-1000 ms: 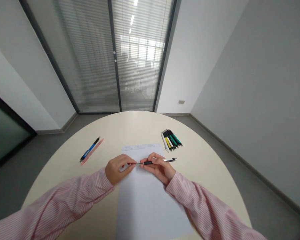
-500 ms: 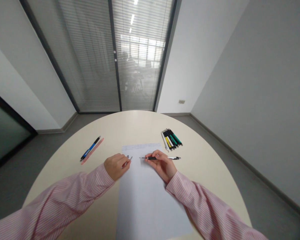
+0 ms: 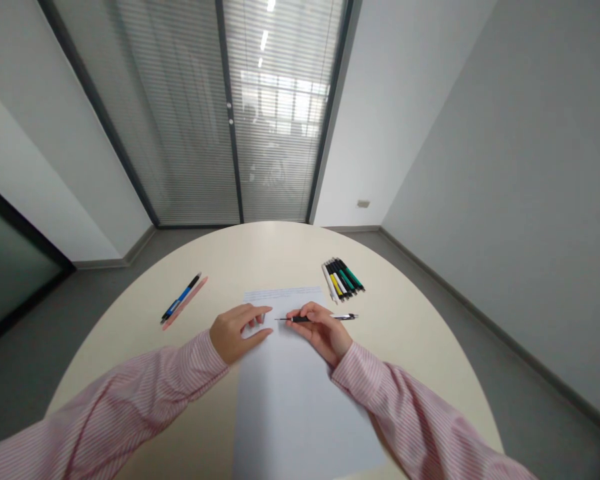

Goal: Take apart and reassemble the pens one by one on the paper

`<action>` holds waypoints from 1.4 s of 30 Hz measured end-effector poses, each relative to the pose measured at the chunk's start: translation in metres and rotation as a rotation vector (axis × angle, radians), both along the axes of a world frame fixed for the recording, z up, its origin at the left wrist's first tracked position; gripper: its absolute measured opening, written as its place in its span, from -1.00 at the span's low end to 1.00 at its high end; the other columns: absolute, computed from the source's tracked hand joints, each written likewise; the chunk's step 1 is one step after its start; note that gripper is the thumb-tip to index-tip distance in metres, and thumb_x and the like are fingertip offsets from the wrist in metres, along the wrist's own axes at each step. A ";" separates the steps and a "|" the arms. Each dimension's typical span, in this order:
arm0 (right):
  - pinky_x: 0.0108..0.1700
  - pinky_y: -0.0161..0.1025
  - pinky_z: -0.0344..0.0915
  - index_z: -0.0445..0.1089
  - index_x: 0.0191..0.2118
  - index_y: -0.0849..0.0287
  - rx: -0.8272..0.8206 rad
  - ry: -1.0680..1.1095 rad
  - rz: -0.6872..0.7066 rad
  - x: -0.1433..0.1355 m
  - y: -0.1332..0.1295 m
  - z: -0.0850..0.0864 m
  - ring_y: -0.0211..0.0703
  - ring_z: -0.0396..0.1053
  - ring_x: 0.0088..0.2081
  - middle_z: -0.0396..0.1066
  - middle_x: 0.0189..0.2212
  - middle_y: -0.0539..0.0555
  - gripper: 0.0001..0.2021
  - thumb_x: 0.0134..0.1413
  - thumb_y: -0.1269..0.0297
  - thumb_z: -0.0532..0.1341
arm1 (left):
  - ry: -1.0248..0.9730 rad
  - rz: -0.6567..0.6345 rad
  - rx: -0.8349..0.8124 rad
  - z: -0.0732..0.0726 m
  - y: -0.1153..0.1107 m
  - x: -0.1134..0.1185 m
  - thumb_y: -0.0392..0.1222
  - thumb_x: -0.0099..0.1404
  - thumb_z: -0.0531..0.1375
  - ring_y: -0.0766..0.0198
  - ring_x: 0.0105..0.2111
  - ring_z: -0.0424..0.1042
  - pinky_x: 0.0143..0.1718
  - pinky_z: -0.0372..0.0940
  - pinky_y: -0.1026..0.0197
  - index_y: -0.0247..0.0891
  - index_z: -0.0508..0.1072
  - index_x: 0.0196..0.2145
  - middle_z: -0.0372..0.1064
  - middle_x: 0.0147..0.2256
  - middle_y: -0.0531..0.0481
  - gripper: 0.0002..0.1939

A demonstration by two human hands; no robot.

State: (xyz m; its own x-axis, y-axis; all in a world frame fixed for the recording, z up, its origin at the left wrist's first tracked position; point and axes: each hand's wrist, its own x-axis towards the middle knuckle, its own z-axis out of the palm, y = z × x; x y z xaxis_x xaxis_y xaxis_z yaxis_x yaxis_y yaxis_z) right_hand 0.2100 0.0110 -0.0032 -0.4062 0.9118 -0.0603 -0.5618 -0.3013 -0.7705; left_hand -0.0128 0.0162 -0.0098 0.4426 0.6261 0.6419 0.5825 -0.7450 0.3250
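Note:
In my right hand (image 3: pixel 323 330) is a black-and-silver pen (image 3: pixel 347 317), gripped between thumb and fingers and lying almost level. Its thin bare refill (image 3: pixel 281 319) points left, with no tip cone over it. Just left of that end is my left hand (image 3: pixel 237 330), its thumb and forefinger stretched out and apart. The other fingers curl beneath, where a small greyish bit shows that I cannot make out. Both hands are over a long white sheet of paper (image 3: pixel 300 400) with lines of writing at its far end.
On the round cream table (image 3: pixel 275 250), several pens (image 3: pixel 344 279) lie side by side at the right, in white, yellow, black and green. To the left lie a blue-and-black pen (image 3: pixel 181 298) and a pink pen (image 3: pixel 186 303). Beyond stands a glass partition with blinds (image 3: pixel 195 147).
The left thumb and forefinger, earlier pinched round a small silvery piece, have spread apart. My right hand has shifted slightly left with the pen.

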 end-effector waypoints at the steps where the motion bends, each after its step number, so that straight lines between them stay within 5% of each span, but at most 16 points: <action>1: 0.07 -0.06 0.20 0.36 -0.42 0.25 0.004 -0.006 0.033 0.000 -0.001 0.000 -0.06 0.45 -0.18 0.50 -0.28 0.19 -0.93 -0.12 0.39 0.23 | -0.043 -0.032 -0.032 0.003 -0.002 0.002 -0.10 0.22 0.19 0.40 -0.55 0.32 -0.50 0.26 0.37 -0.28 0.42 -0.13 0.42 -0.45 0.02 -0.71; 8: 0.03 -0.14 0.25 0.35 -0.33 0.27 0.010 -0.009 0.115 0.000 -0.004 0.004 -0.10 0.45 -0.15 0.49 -0.21 0.21 -0.87 -0.05 0.35 0.24 | -0.195 -0.082 -0.061 0.012 -0.006 0.005 -0.25 0.23 0.17 0.42 -0.56 0.32 -0.49 0.26 0.37 -0.29 0.46 -0.40 0.44 -0.49 0.02 -0.90; 13: -0.04 -0.22 0.33 0.38 -0.32 0.26 -0.058 0.050 -0.065 0.003 0.000 0.001 -0.11 0.47 -0.21 0.50 -0.29 0.15 -0.83 -0.08 0.31 0.29 | -0.425 0.087 -0.170 0.014 -0.003 -0.001 -0.26 0.20 0.18 0.36 -0.47 0.43 -0.41 0.36 0.34 -0.32 0.44 -0.36 0.46 -0.42 -0.02 -0.92; 16: -0.07 -0.25 0.36 0.40 -0.35 0.27 -0.111 0.075 -0.161 0.003 0.003 -0.002 -0.14 0.48 -0.25 0.49 -0.35 0.11 -0.82 -0.09 0.29 0.32 | -0.589 0.093 -0.072 0.016 -0.003 -0.007 -0.31 0.20 0.17 0.28 -0.34 0.48 -0.31 0.42 0.27 -0.34 0.41 -0.34 0.47 -0.35 -0.07 -0.95; 25: -0.18 -0.39 0.39 0.44 -0.44 0.25 -0.095 0.087 -0.308 0.002 0.010 -0.007 -0.29 0.42 -0.32 0.47 -0.43 0.03 -0.82 -0.18 0.27 0.39 | 0.201 -0.303 0.445 0.006 -0.009 -0.003 -0.38 0.30 0.06 0.17 -0.13 0.45 -0.19 0.42 0.18 -0.37 0.42 -0.19 0.50 -0.24 -0.18 -0.82; 35: -0.24 -0.47 0.36 0.43 -0.47 0.24 -0.040 0.006 -0.315 0.000 0.007 -0.001 -0.36 0.37 -0.36 0.40 -0.44 -0.01 -0.88 -0.15 0.33 0.36 | 0.370 -0.346 0.467 0.000 -0.006 0.004 -0.40 0.34 -0.05 0.26 -0.32 0.50 -0.31 0.45 0.26 -0.39 0.44 -0.29 0.50 -0.32 -0.16 -0.74; 42: -0.01 -0.19 0.27 0.45 -0.39 0.22 0.044 -0.062 -0.375 0.001 0.008 -0.006 -0.17 0.38 -0.25 0.41 -0.32 0.05 -0.89 -0.14 0.37 0.24 | 0.341 -0.369 0.461 0.002 -0.006 0.003 -0.42 0.34 -0.04 0.24 -0.31 0.49 -0.30 0.44 0.25 -0.42 0.42 -0.22 0.50 -0.29 -0.18 -0.75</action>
